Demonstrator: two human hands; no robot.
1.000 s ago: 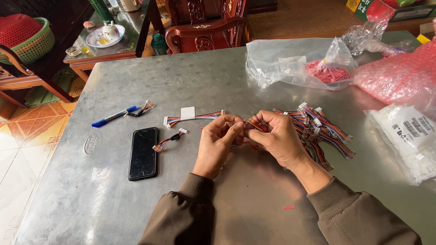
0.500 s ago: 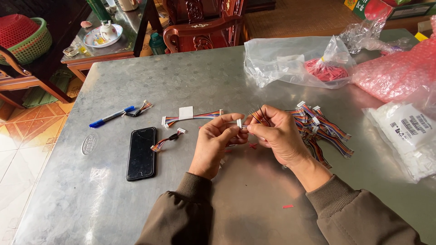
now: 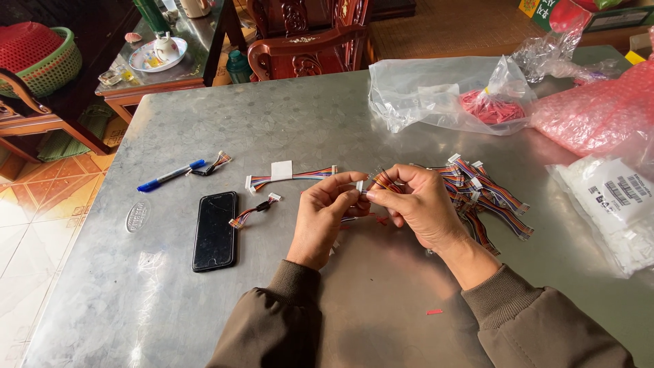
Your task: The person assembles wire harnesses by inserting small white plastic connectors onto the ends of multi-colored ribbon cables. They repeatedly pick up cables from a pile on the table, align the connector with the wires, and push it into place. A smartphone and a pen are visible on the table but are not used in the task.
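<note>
Hands [image 3: 378, 204] unmoved since earlier; grey metal table [image 3: 286, 116]; tiled floor [image 3: 41, 211] beside.

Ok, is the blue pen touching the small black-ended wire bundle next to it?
Touching. In the head view the blue pen meets the small black-ended wire bundle at its tip, with no bare table between them.

Both arms in an olive-brown padded jacket – smooth, slightly shiny fabric, ribbed knit cuffs in matching brown snug at the wrists. Left hand [image 3: 325, 217] and right hand [image 3: 421, 204] bare – no gloves, rings or watch visible.
</note>
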